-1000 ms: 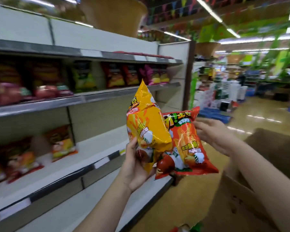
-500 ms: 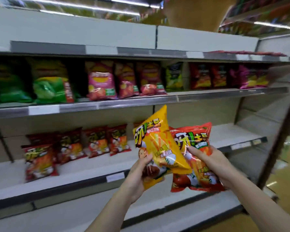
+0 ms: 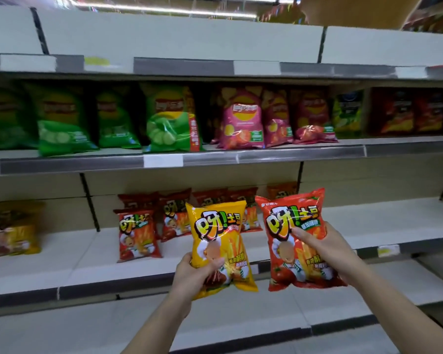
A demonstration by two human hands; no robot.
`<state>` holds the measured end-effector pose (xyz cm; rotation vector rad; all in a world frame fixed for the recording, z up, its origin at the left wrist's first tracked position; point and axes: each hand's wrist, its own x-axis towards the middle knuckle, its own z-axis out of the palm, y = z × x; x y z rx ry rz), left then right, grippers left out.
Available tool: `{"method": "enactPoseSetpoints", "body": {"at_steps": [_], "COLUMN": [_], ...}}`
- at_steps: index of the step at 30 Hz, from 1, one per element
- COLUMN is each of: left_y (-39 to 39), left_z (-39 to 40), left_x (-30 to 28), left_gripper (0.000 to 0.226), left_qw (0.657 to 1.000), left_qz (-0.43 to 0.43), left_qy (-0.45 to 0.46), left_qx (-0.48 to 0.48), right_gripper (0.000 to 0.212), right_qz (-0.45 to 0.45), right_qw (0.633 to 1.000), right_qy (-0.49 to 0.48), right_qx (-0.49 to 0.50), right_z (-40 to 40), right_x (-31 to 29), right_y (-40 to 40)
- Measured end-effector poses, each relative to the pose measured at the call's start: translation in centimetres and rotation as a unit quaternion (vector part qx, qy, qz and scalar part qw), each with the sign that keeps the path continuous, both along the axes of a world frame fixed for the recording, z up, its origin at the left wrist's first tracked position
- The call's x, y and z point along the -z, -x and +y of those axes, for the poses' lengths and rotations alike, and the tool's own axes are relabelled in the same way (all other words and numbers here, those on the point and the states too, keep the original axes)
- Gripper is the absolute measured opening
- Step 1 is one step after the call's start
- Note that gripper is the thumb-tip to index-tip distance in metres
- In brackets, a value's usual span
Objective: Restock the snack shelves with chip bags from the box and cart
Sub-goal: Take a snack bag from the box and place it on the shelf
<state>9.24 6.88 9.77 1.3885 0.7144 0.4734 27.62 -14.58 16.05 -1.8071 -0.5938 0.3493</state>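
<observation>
Two chip bags are being held up in front of the middle shelf [image 3: 368, 221]: one yellow bag [image 3: 219, 236] and one red bag [image 3: 292, 226], side by side and apart. The left hand [image 3: 197, 275] is gripping the yellow bag's lower end, and the right hand [image 3: 327, 247] is clamping the red bag, thumb across its front. Farther back, about six red bags [image 3: 138, 236] are standing on that shelf, with one yellow shelf bag [image 3: 17, 229] at far left. Above, green bags [image 3: 62, 123] and pink bags [image 3: 243, 121] are lining the upper shelf [image 3: 317, 152].
</observation>
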Motion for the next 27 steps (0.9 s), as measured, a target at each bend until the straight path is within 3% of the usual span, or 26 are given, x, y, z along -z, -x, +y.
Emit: {"method": "enactPoseSetpoints", "body": {"at_steps": [4,7,8,11,17,19,22,25,27], "left_y": [2.4,4.2,4.7,6.1,8.5,8.8,8.4,7.3,6.7], "left_z": [3.2,6.3,7.4,11.2,18.1,20.1,22.8,24.8,25.7], "left_x": [0.9,1.8,1.9,2.8,4.9,5.2,4.9,4.6,4.4], "left_gripper": [0.053,0.047,0.045,0.045,0.056,0.067,0.051,0.047,0.048], "left_qw": [1.0,0.997,0.994,0.98,0.958,0.957,0.956,0.956,0.955], "left_qz": [-0.003,0.0,0.0,-0.017,-0.013,-0.004,-0.002,0.003,0.005], "left_qy": [-0.018,-0.002,0.01,0.062,0.089,0.085,0.06,0.047,0.042], "left_qx": [-0.02,-0.075,-0.104,-0.19,-0.272,-0.278,-0.287,-0.29,-0.295], "right_gripper": [0.05,0.088,0.092,0.071,0.099,0.087,0.071,0.069,0.084], "right_qz": [0.039,0.057,0.06,0.065,0.064,0.098,0.146,0.149,0.147], "right_qw": [0.999,0.998,0.998,0.997,0.998,0.994,0.988,0.987,0.987], "right_qy": [-0.023,-0.026,-0.023,-0.025,0.011,0.01,-0.01,-0.019,-0.004], "right_qx": [-0.02,-0.015,-0.006,0.012,-0.026,-0.04,-0.051,-0.061,-0.069], "right_z": [4.7,8.7,10.1,14.6,25.1,28.4,32.9,36.3,38.0], "right_x": [2.0,4.0,4.7,5.9,10.2,10.4,11.6,12.7,13.4], "right_y": [0.9,1.1,1.0,1.0,-1.2,-0.3,-0.2,-0.7,-1.3]}}
